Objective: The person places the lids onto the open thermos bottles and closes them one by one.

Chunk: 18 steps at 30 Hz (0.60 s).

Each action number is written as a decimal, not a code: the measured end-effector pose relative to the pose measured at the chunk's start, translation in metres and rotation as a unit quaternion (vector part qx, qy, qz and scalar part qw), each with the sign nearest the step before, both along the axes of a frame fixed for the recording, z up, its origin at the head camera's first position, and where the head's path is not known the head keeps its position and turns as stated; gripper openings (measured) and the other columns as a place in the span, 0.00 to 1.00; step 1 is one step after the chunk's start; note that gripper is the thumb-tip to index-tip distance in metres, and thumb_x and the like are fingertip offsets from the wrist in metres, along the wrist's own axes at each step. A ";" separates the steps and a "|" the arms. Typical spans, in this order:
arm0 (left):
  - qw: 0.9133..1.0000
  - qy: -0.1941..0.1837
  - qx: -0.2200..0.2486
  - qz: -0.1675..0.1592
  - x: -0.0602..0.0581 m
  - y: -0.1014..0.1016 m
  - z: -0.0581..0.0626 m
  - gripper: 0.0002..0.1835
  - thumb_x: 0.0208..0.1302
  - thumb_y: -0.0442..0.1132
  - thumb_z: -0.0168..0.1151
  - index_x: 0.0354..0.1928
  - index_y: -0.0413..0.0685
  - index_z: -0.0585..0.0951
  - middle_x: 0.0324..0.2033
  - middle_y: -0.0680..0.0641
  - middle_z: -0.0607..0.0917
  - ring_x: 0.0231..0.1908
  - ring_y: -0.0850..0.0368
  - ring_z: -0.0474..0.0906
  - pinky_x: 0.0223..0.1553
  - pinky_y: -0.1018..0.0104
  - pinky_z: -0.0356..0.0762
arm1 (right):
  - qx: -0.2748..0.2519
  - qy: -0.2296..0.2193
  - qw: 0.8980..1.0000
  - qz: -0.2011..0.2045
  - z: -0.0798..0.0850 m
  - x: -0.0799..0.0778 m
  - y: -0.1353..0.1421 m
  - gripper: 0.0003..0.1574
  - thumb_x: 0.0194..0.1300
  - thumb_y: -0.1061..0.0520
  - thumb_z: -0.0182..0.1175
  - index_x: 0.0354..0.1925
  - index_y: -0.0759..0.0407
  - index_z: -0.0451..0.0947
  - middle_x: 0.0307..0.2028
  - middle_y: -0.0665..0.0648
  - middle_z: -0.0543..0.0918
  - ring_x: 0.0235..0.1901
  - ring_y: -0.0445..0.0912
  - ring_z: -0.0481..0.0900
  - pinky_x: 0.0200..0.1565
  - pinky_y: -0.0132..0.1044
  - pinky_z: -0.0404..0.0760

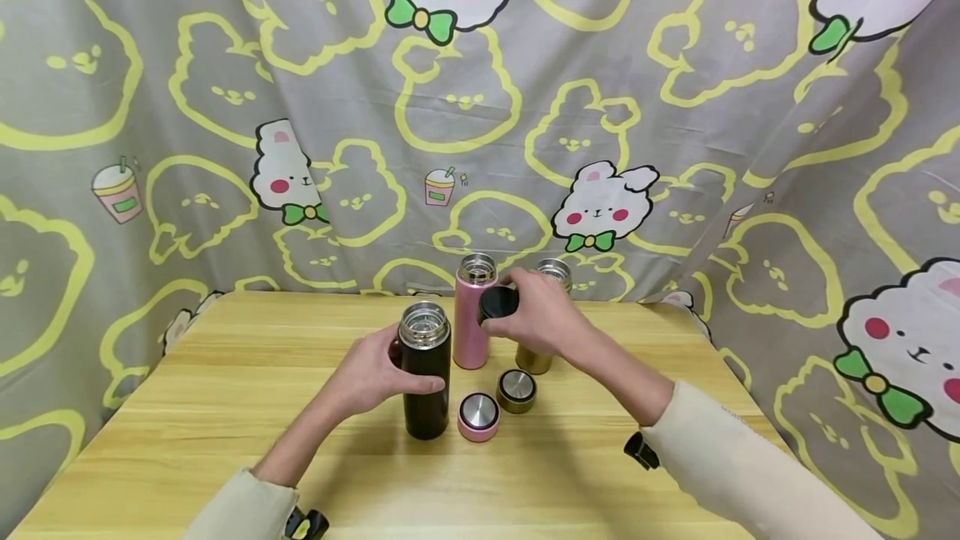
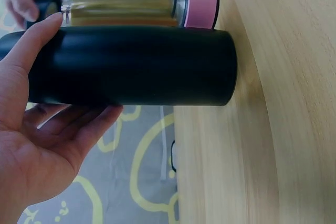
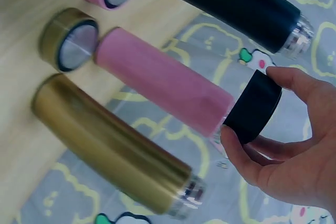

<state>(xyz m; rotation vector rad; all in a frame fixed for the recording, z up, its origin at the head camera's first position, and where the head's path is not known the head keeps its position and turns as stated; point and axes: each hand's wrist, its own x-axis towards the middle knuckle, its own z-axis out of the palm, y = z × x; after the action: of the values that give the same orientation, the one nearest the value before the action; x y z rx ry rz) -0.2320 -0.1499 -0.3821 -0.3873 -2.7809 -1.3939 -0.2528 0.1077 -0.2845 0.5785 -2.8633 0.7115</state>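
My left hand [image 1: 372,375] grips a black thermos flask [image 1: 427,407], thumb across its near side and fingers round the back. The flask is upright, its steel threaded neck bare. Between thumb and fingers, my right hand [image 1: 546,312] pinches a black lid [image 3: 254,106], raised in front of the pink flask [image 1: 470,332] and to the right of the black one. That pink flask also stands uncapped. A gold flask [image 1: 533,360], partly hidden behind my right hand, shows an open steel neck too.
A pink lid [image 1: 478,418] and a gold lid [image 1: 517,391] lie steel side up on the wooden table [image 1: 225,373], right of the black flask. Behind the table hangs a grey patterned curtain [image 1: 480,182], which also runs along both sides.
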 end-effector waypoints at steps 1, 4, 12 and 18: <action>1.000 -0.001 0.000 -0.001 0.000 0.000 0.000 0.41 0.40 0.62 0.83 0.56 0.54 0.79 0.45 0.52 0.87 0.45 0.57 0.84 0.47 0.56 0.83 | 0.001 0.003 1.000 0.000 0.004 0.000 -0.001 0.36 0.53 0.44 0.75 0.55 0.59 0.78 0.43 0.57 0.84 0.39 0.49 0.80 0.36 0.36 0.80; 1.000 -0.005 0.002 -0.002 0.000 0.000 -0.001 0.41 0.41 0.61 0.83 0.57 0.54 0.78 0.45 0.52 0.87 0.45 0.58 0.84 0.47 0.56 0.83 | 0.003 0.017 1.000 0.005 0.016 0.001 -0.006 0.36 0.53 0.42 0.75 0.55 0.59 0.78 0.43 0.56 0.84 0.39 0.49 0.80 0.38 0.37 0.80; 1.000 0.002 0.001 -0.004 0.000 0.000 0.000 0.41 0.39 0.62 0.83 0.56 0.54 0.79 0.44 0.52 0.88 0.43 0.59 0.84 0.47 0.56 0.82 | -0.021 0.027 0.998 0.044 0.035 0.007 -0.023 0.33 0.55 0.41 0.73 0.54 0.55 0.80 0.42 0.54 0.85 0.37 0.48 0.81 0.36 0.36 0.80; 1.000 0.003 0.004 -0.010 0.000 -0.001 0.001 0.42 0.40 0.61 0.83 0.58 0.55 0.78 0.44 0.52 0.88 0.43 0.59 0.84 0.48 0.56 0.82 | -0.024 0.031 0.997 0.066 0.040 0.012 -0.037 0.31 0.54 0.40 0.74 0.52 0.54 0.81 0.38 0.51 0.85 0.36 0.46 0.80 0.34 0.35 0.79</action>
<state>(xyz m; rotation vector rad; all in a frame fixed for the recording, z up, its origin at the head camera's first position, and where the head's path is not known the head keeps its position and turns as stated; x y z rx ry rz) -0.2320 -0.1509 -0.3812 -0.4192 -2.7748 -1.4042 -0.2404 0.0711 -0.2443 0.7733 -2.7631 0.7666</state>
